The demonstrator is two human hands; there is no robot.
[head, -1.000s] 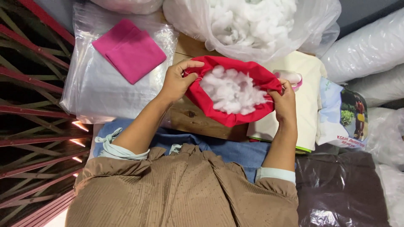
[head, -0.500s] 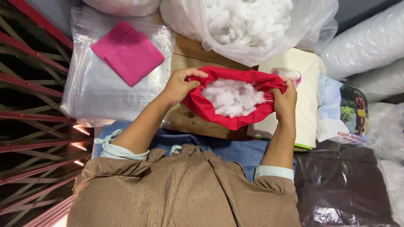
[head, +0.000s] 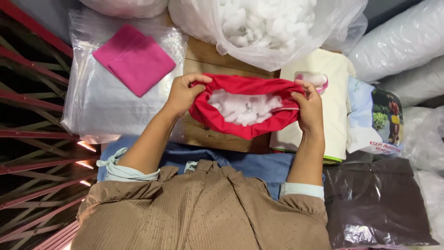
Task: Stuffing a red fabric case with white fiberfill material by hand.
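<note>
Closest in, both hands are clamped on a red fabric cover (head: 240, 118) stuffed with white filling (head: 240, 107): the left hand (head: 182, 95) pinches its rim at nine o'clock and the right hand (head: 309, 109) grips the rim at three o'clock, fingers closed on the cloth, over a wooden board (head: 208, 134). Further out, a folded pink cloth (head: 134, 60) lies on a clear plastic bag (head: 101, 106) at ten o'clock, and a big bag of white stuffing (head: 263, 28) sits at twelve.

Pink folded cloth (head: 134, 62) sits on a clear plastic packet (head: 106, 106), big bag of white stuffing (head: 268, 28) up top, dark brown bag (head: 374, 203) lower right.
</note>
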